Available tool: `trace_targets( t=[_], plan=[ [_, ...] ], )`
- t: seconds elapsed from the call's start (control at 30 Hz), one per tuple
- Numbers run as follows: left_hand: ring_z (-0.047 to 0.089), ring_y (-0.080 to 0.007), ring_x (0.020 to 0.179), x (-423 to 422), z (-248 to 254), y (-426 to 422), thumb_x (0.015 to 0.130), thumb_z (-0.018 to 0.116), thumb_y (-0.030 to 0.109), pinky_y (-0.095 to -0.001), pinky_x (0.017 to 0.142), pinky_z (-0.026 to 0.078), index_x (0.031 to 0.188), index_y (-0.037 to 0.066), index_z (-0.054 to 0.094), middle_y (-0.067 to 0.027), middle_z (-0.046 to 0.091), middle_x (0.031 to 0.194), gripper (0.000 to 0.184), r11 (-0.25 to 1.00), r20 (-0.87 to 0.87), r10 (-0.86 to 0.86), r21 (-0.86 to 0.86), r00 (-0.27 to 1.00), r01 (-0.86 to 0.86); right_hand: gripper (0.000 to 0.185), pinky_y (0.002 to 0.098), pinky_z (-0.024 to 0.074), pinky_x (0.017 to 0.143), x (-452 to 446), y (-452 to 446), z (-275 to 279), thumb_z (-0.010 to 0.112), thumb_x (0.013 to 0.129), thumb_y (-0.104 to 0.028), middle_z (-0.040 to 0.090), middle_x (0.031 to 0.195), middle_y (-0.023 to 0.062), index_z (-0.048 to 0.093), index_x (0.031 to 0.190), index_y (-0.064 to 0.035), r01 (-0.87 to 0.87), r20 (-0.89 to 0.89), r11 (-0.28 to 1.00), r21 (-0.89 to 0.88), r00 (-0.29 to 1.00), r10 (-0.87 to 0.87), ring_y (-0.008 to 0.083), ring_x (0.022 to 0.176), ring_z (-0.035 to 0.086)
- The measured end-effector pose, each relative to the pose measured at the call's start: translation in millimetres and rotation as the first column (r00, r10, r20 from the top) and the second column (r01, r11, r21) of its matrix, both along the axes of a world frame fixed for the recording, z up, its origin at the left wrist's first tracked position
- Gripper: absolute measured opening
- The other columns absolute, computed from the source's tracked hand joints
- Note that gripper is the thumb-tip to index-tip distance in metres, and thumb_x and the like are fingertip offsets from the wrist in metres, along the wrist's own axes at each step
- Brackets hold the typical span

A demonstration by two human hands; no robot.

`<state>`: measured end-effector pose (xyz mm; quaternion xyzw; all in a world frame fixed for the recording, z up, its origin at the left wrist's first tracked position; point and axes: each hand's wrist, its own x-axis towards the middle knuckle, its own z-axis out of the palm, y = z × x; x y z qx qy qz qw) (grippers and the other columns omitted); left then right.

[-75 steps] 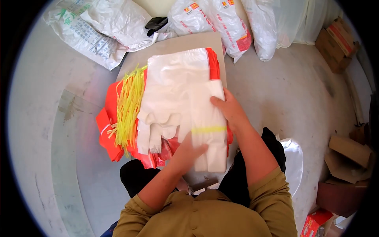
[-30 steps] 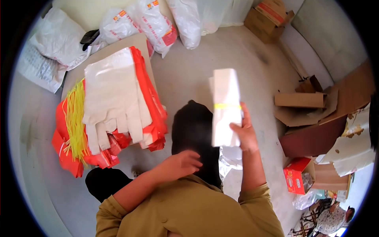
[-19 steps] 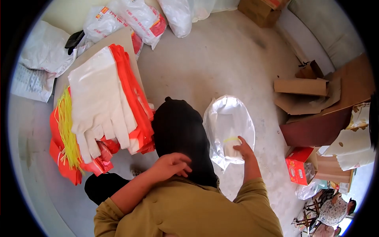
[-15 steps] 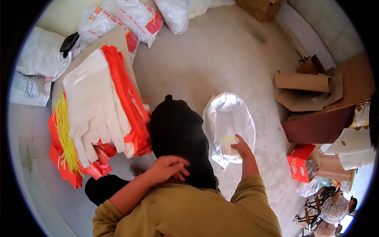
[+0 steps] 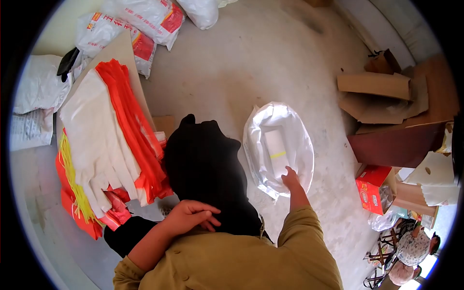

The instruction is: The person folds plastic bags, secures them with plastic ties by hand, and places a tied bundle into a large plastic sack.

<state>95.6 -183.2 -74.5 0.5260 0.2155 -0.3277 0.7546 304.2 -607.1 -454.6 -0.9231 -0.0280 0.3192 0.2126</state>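
Note:
A folded white bundle (image 5: 276, 149) with a yellow band lies inside the open white plastic bag (image 5: 303, 145) on the floor. At the bundle's near end is my right hand (image 5: 290, 179), one finger pointing toward it; whether they touch and how the other fingers lie cannot be made out. My left hand (image 5: 194, 217) rests over my lap, empty, with its fingers apart. White gloves (image 5: 94, 130) are piled with red sheets (image 5: 126, 121) on a board to the left. Yellow strips (image 5: 73, 186) hang along the pile's left side.
Printed white sacks (image 5: 108, 34) stand behind the board. My dark-clothed knee (image 5: 208, 164) lies between the pile and the bag. At the right are an open cardboard box (image 5: 374, 87) and a red box (image 5: 371, 193). Other people (image 5: 411, 249) sit at the far lower right.
The banded bundle left the pile side in my right hand and went down into the bag. My right hand has since loosened from it. The view has turned toward the right.

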Motion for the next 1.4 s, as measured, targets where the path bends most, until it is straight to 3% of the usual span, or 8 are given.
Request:
trace_targets(
  t=[0.17, 0.37, 0.83, 0.9, 0.97, 1.03, 1.23, 1.4],
  plan=[
    [0.079, -0.0283, 0.092, 0.8, 0.4, 0.1, 0.110, 0.054, 0.010, -0.0348, 0.082, 0.063, 0.130, -0.002, 0.068, -0.0197, 0.078, 0.108, 0.027, 1.000, 0.012, -0.005, -0.012, 1.000, 0.005, 0.073, 0.0397, 0.0462, 0.112, -11.4, 44.5, 5.8, 0.072, 0.095, -0.040, 0.058, 0.149, 0.0244, 0.045, 0.155, -0.0077, 0.513, -0.620, 0.755, 0.408, 0.763, -0.184, 0.0344, 0.136, 0.058],
    [0.079, -0.0262, 0.092, 0.3, 1.7, 0.1, 0.110, 0.055, 0.012, -0.0331, 0.080, 0.063, 0.131, -0.001, 0.069, -0.0186, 0.078, 0.109, 0.028, 1.000, 0.018, 0.001, -0.015, 1.000, 0.000, 0.108, 0.0418, 0.0376, 0.121, -21.8, 129.7, 103.6, 0.078, 0.090, -0.047, 0.052, 0.153, 0.0301, 0.018, 0.165, 0.0039, -0.324, -0.100, 0.870, 0.372, 0.918, 0.385, 0.0382, 0.144, 0.051],
    [0.078, -0.0180, 0.091, -3.9, -1.1, -1.1, 0.111, 0.053, 0.016, -0.0267, 0.077, 0.059, 0.135, 0.001, 0.067, -0.0127, 0.078, 0.111, 0.031, 1.000, 0.097, -0.005, -0.021, 0.995, 0.007, 0.088, 0.0519, 0.0508, 0.100, -29.9, 188.4, 26.5, 0.059, 0.100, -0.036, 0.070, 0.126, 0.0264, 0.012, 0.168, -0.0052, -0.232, -0.078, 0.954, 0.192, 0.965, 0.251, 0.0429, 0.117, 0.067],
    [0.077, -0.0176, 0.091, -7.6, -6.9, -0.7, 0.111, 0.053, 0.017, -0.0270, 0.077, 0.059, 0.136, 0.002, 0.066, -0.0121, 0.078, 0.112, 0.032, 1.000, 0.136, -0.001, -0.022, 0.991, 0.004, 0.084, 0.0490, 0.0520, 0.099, -42.9, 171.2, -42.6, 0.056, 0.103, -0.041, 0.071, 0.122, 0.0251, 0.016, 0.167, -0.0048, -0.110, -0.055, 0.941, 0.320, 0.989, 0.135, 0.0393, 0.116, 0.068],
    [0.077, -0.0172, 0.091, -10.1, -10.0, -1.9, 0.111, 0.054, 0.019, -0.0276, 0.077, 0.059, 0.137, 0.003, 0.065, -0.0117, 0.078, 0.113, 0.033, 1.000, 0.175, 0.011, -0.027, 0.985, -0.007, 0.081, 0.0432, 0.0519, 0.102, -34.2, 193.3, 28.0, 0.040, 0.107, -0.064, 0.070, 0.127, 0.0188, 0.042, 0.158, -0.0017, 0.795, -0.823, 0.525, 0.304, 0.497, -0.276, 0.0294, 0.119, 0.066],
    [0.076, -0.0193, 0.096, -8.1, -4.8, -3.2, 0.111, 0.054, 0.019, -0.0318, 0.084, 0.061, 0.140, 0.004, 0.064, -0.0131, 0.077, 0.116, 0.034, 0.999, 0.089, 0.007, -0.054, 0.996, -0.002, 0.079, 0.0405, 0.0506, 0.105, -41.5, 200.5, 61.0, 0.031, 0.109, -0.066, 0.066, 0.133, 0.0143, 0.053, 0.151, -0.0023, 0.781, -0.805, 0.285, 0.556, 0.591, -0.048, 0.0273, 0.114, 0.065],
    [0.074, -0.0171, 0.099, -18.8, 2.1, -4.1, 0.108, 0.059, 0.022, -0.0318, 0.090, 0.059, 0.142, 0.005, 0.062, -0.0119, 0.076, 0.118, 0.038, 1.000, 0.304, -0.022, 0.007, 0.953, 0.020, 0.056, 0.0438, 0.0504, 0.097, -38.2, 175.0, 81.1, 0.041, 0.106, -0.046, 0.070, 0.117, 0.0163, 0.064, 0.131, -0.0013, 0.436, -0.186, 0.632, 0.641, 0.887, -0.423, 0.0306, 0.105, 0.066],
    [0.075, -0.0168, 0.101, -40.3, 34.4, 27.2, 0.102, 0.063, 0.017, -0.0335, 0.095, 0.058, 0.141, 0.008, 0.063, -0.0087, 0.076, 0.116, 0.040, 0.975, 0.518, -0.069, 0.214, 0.853, -0.051, 0.054, 0.0444, 0.0502, 0.098, -49.3, 197.0, 161.7, 0.039, 0.108, -0.042, 0.068, 0.123, 0.0164, 0.064, 0.132, -0.0009, 0.276, -0.165, 0.744, 0.609, 0.961, -0.221, 0.0300, 0.110, 0.065]
  ],
)
